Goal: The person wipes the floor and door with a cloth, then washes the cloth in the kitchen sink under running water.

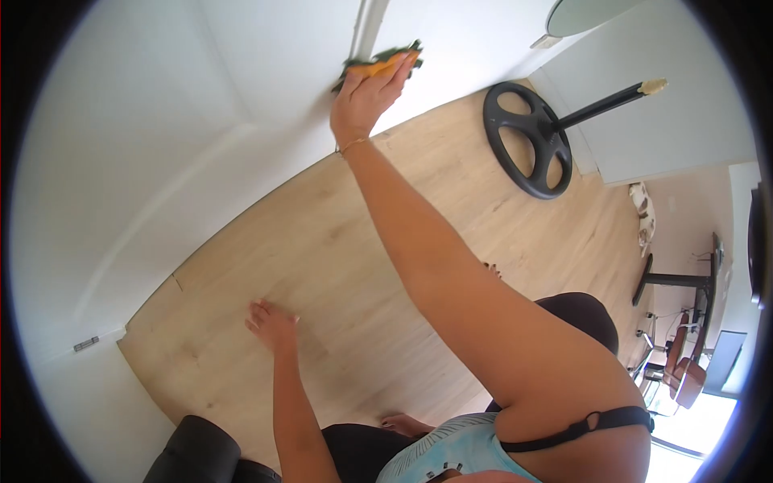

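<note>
My right hand (372,97) reaches up to the white wall surface (266,72), its fingers pressing an orange and dark green cloth (382,66) flat against it. A narrow raised strip (368,28) runs along the wall right beside the cloth. A thin bracelet circles the right wrist. My left hand (272,324) hangs over the wood-look floor (338,241), fingers apart and slightly curled, with nothing in it. It looks a little blurred.
A black round spoked base (527,141) with a dark pole (604,106) lies near the wall. Dark cylindrical object (193,451) at lower left. A desk frame (680,280) and a brown chair (686,382) are at right. A round mirror-like panel (584,12) hangs above.
</note>
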Motion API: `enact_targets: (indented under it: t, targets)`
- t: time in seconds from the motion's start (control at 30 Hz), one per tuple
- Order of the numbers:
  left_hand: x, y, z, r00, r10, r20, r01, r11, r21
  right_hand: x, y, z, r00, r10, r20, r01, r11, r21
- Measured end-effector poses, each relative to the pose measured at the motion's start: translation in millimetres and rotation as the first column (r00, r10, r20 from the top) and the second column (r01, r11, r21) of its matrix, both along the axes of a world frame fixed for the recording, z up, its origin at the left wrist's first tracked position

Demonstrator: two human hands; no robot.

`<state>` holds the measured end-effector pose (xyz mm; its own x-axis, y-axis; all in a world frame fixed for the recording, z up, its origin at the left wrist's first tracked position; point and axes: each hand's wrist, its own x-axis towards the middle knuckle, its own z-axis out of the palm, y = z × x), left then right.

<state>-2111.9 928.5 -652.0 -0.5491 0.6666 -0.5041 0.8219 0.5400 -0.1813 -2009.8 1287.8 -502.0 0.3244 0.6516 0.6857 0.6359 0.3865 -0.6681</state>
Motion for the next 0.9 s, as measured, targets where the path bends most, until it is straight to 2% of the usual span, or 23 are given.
enact_targets:
  t: [0.03, 0.1, 0.13, 0.2, 0.23, 0.27, 0.3, 0.33, 0.4, 0.47, 0.5, 0.57, 0.63, 0.67, 0.73, 0.77, 0.83, 0.9]
  targets:
    - [0.9, -2.3, 0.0, 1.000, -0.017, -0.019, 0.017, 1.000, -0.005, 4.0, -11.3, -23.0, 1.000, -0.010, -0.008, 0.010, 1.000, -0.016]
    - [2.6, -3.4, -1.2, 0.998, -0.034, -0.047, 0.034, 0.999, -0.018, 13.0, -28.9, -61.2, 0.945, 0.179, -0.273, -0.256, 0.926, -0.279]
    - [2.5, -4.2, -1.5, 0.998, -0.035, -0.044, 0.034, 0.999, -0.017, 26.7, -25.1, -75.2, 0.945, 0.169, -0.281, -0.251, 0.924, -0.288]
    - [2.8, -2.7, -3.4, 0.998, -0.038, -0.047, 0.037, 0.999, -0.023, 66.9, -12.5, -95.1, 0.939, 0.292, -0.181, -0.341, 0.859, -0.381]
    - [2.2, -3.9, -4.4, 0.997, -0.045, -0.058, 0.044, 0.999, -0.024, 72.9, -11.1, -60.0, 0.890, 0.218, -0.401, -0.329, 0.915, -0.233]
    - [2.3, -3.1, -6.3, 0.996, -0.049, -0.068, 0.047, 0.999, -0.022, 81.5, 0.0, -20.8, 0.803, 0.278, -0.527, -0.374, 0.924, -0.082]
    - [2.9, -2.2, -5.5, 0.996, -0.050, -0.075, 0.047, 0.998, -0.037, 84.5, 12.5, 14.6, 0.781, 0.361, -0.509, -0.365, 0.926, 0.096]
    - [4.1, -1.8, -1.7, 0.996, -0.061, -0.067, 0.060, 0.998, -0.014, 83.4, 21.5, 23.3, 0.778, 0.352, -0.521, -0.366, 0.927, 0.080]
    - [5.3, -6.4, -3.5, 0.996, -0.065, -0.068, 0.064, 0.998, -0.014, 73.8, 38.1, 29.3, 0.875, 0.394, -0.282, -0.373, 0.919, 0.127]
    - [-2.1, -6.2, -13.3, 0.999, -0.031, -0.023, 0.032, 0.999, 0.013, 60.9, 47.8, 27.4, 0.915, 0.402, -0.028, -0.390, 0.902, 0.187]
    - [-2.8, -5.2, -12.7, 0.999, -0.030, -0.034, 0.030, 1.000, 0.002, 58.9, 43.8, 6.7, 0.914, 0.403, -0.042, -0.389, 0.903, 0.182]
    - [-0.4, -3.5, -13.8, 0.998, -0.039, -0.048, 0.038, 0.999, -0.012, 61.2, 18.9, -61.2, 0.844, 0.459, -0.279, -0.490, 0.871, -0.048]
    - [-1.3, -4.8, -14.4, 0.997, -0.057, -0.057, 0.056, 0.998, -0.021, 57.7, 1.5, -127.4, 0.733, 0.334, -0.592, -0.564, 0.786, -0.255]
    - [-0.3, -4.1, -10.2, 0.996, -0.061, -0.059, 0.060, 0.998, -0.016, 57.2, -4.1, -140.9, 0.731, 0.319, -0.603, -0.560, 0.786, -0.263]
    - [2.2, -3.5, -2.3, 0.991, -0.097, -0.094, 0.095, 0.995, -0.029, 52.0, -11.5, -163.9, 0.684, 0.178, -0.708, -0.557, 0.754, -0.349]
    - [6.4, -4.2, 0.4, 0.986, -0.124, -0.115, 0.122, 0.992, -0.025, 51.4, -14.0, -163.9, 0.686, 0.174, -0.706, -0.560, 0.746, -0.360]
    - [5.3, -6.5, -3.3, 0.986, -0.120, -0.112, 0.117, 0.993, -0.030, 48.2, -13.2, -159.0, 0.791, 0.015, -0.611, -0.427, 0.729, -0.535]
    - [4.1, -0.7, -5.5, 0.986, -0.115, -0.117, 0.113, 0.993, -0.022, 30.8, -28.0, -146.8, 0.775, -0.021, -0.631, -0.430, 0.714, -0.552]
